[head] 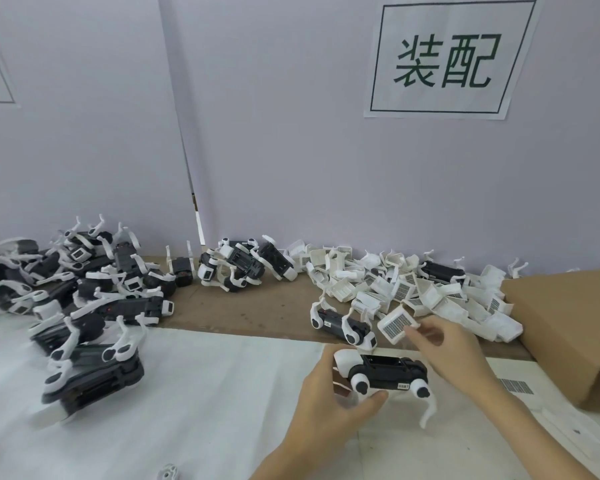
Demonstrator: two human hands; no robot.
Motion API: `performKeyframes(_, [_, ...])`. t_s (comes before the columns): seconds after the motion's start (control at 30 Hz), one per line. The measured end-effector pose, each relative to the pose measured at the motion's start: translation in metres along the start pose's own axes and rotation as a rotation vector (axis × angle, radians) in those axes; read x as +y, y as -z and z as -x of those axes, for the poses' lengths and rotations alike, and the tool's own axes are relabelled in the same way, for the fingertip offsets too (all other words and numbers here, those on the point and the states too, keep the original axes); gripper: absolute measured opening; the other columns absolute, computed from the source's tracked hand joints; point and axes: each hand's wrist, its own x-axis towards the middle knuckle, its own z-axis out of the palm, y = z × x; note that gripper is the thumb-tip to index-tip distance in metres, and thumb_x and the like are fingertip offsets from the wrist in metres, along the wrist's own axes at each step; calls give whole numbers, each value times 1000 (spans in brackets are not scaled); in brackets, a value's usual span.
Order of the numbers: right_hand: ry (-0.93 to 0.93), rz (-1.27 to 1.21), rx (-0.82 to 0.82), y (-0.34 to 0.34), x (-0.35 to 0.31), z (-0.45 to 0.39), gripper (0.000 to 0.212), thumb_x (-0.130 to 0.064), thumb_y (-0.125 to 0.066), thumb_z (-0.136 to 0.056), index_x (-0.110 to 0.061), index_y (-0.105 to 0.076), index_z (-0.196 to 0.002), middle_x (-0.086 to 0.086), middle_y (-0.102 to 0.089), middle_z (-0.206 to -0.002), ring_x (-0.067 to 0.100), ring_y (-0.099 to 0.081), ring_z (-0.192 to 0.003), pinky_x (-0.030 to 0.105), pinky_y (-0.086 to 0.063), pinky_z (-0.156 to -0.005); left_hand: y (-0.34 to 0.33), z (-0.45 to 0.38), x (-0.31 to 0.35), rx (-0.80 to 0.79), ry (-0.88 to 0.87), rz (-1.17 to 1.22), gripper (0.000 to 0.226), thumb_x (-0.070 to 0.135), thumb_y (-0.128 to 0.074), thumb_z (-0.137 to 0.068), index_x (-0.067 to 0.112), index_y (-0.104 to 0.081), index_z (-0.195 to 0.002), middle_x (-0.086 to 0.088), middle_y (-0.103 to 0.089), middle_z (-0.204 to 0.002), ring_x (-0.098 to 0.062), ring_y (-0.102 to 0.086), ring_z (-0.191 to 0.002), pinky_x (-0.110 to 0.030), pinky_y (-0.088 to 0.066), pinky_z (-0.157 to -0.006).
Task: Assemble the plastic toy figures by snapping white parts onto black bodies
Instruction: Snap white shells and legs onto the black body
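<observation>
In front of the paper sign (451, 58) on the wall, low in the head view, the left hand (321, 396) grips a black toy body (385, 370) by its white end, thumb curled under it and fingers behind. The body carries white legs that hang toward the white sheet (194, 393). Just beyond the body, the right hand (454, 348) pinches a white part with a gridded label (395, 323) between its fingertips, holding it at the near edge of the heap of white parts (430, 289). Another figure (343, 323) lies just beyond the body, on the brown board (257, 306). Far left of the body sits a pile of assembled figures (84, 299); a cardboard box (568, 341) stands to its right.
</observation>
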Motion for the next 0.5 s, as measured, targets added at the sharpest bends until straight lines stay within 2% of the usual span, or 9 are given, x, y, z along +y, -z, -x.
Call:
performKeyframes(0.07, [21, -77, 36, 11, 0, 13, 9, -30, -78, -90, -26, -73, -85, -16, -76, -84, 3, -70, -88, 25, -49, -79, -1, 0, 0, 4, 6, 9, 48, 40, -87, -82, 40, -58, -120, 19, -74, -107, -7, -69, -93, -15, -52, -81])
performKeyframes(0.2, [-104, -452, 41, 27, 5, 46, 8, -27, -80, -89, -20, -75, -90, -8, -79, -93, 11, -75, -98, 31, -48, -88, -1, 1, 0, -9, 14, 11, 43, 40, -86, -82, 40, -58, -115, 18, -74, -103, -7, -69, -92, -16, -53, -79])
performKeyframes(0.3, [-188, -823, 47, 31, 9, 72, 25, -29, -80, -81, -9, -70, -93, 13, -78, -103, 26, -77, -99, 39, -52, -98, -1, 2, 2, -34, 14, 0, 44, 42, -84, -82, 46, -56, -115, 15, -74, -105, -8, -69, -94, -22, -56, -79])
performKeyframes(0.37, [-232, -1024, 40, 33, 8, 81, 30, -24, -76, -84, -2, -64, -99, 26, -75, -106, 34, -76, -100, 42, -60, -93, -1, 2, 4, -41, -1, -11, 47, 38, -85, -83, 45, -56, -120, 15, -74, -110, -10, -70, -100, -28, -58, -87])
performKeyframes(0.43, [-270, -1079, 34, 34, 4, 83, 21, -20, -68, -94, -2, -63, -102, 27, -73, -105, 34, -74, -98, 43, -61, -88, 0, 2, 3, -42, -25, -30, 50, 32, -86, -84, 43, -57, -123, 17, -74, -113, -9, -70, -106, -22, -55, -90])
performKeyframes(0.5, [-226, -957, 20, 32, 1, 84, 16, -20, -62, -101, -5, -67, -106, 20, -71, -102, 27, -67, -94, 40, -54, -86, 1, 3, 4, -62, -17, -47, 55, 31, -88, -85, 45, -55, -126, 20, -72, -114, -5, -68, -109, -14, -50, -89])
